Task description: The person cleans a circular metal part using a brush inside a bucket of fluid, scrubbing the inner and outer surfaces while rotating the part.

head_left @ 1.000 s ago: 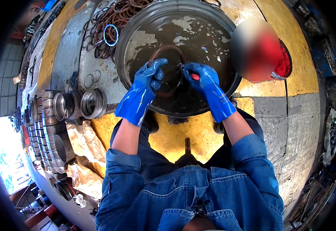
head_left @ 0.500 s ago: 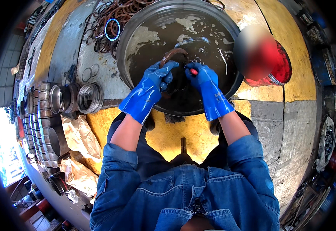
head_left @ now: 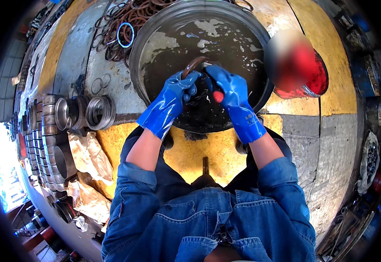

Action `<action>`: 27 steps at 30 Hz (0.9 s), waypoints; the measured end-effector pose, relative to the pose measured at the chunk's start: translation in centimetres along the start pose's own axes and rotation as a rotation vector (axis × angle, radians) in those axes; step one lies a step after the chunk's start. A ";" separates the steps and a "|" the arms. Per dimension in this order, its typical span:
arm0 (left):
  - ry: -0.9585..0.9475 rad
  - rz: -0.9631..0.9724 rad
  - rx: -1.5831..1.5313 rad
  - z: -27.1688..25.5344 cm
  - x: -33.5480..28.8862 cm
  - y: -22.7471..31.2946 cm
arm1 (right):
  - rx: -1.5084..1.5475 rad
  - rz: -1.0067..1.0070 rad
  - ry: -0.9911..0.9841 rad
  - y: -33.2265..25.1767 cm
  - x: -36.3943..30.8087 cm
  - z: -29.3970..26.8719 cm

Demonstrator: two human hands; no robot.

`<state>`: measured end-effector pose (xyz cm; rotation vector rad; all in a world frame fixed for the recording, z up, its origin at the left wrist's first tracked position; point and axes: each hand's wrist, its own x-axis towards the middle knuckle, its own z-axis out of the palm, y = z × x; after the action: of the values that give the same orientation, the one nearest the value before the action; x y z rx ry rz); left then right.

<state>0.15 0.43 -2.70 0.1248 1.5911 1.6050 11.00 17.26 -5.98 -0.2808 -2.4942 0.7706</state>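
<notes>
Over a wide black tub [head_left: 134, 74] of murky water, both my hands wear long blue rubber gloves. My left hand [head_left: 176, 89] is closed round the near left side of a brown ring [head_left: 193, 66], which stands tilted above the water. Wrapped in my right hand [head_left: 229, 85] is a tool with a red handle end [head_left: 218, 96]. Its pale tip [head_left: 206, 64] meets the ring's upper right edge; the fingers hide most of it, so its kind cannot be made out.
A heap of brown rings [head_left: 142, 19] lies behind the tub's left side, with one blue-lit ring [head_left: 125, 35] on it. Metal rings [head_left: 101, 112] and stacked metal sleeves [head_left: 53, 131] stand at left, near brown paper [head_left: 90, 157]. At right is a red bucket [head_left: 319, 76].
My right hand has turned and shifted slightly, bringing the tool's tip up to the ring's upper edge. The left hand keeps hold of the ring in nearly the same place.
</notes>
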 end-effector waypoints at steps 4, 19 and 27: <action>-0.038 -0.005 0.048 0.4 -0.2 0.5 | -0.157 0.123 -0.136 0.9 -0.3 0.2; -0.042 0.079 0.117 0.2 -0.4 0.2 | 0.764 0.730 -0.335 -0.1 0.2 -0.5; -0.073 0.105 0.134 0.3 -0.2 0.4 | -0.088 0.216 -0.118 2.5 -0.4 0.3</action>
<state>0.22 0.59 -2.20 0.3404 1.6582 1.5536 11.26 19.07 -7.80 -0.5588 -2.6429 0.7835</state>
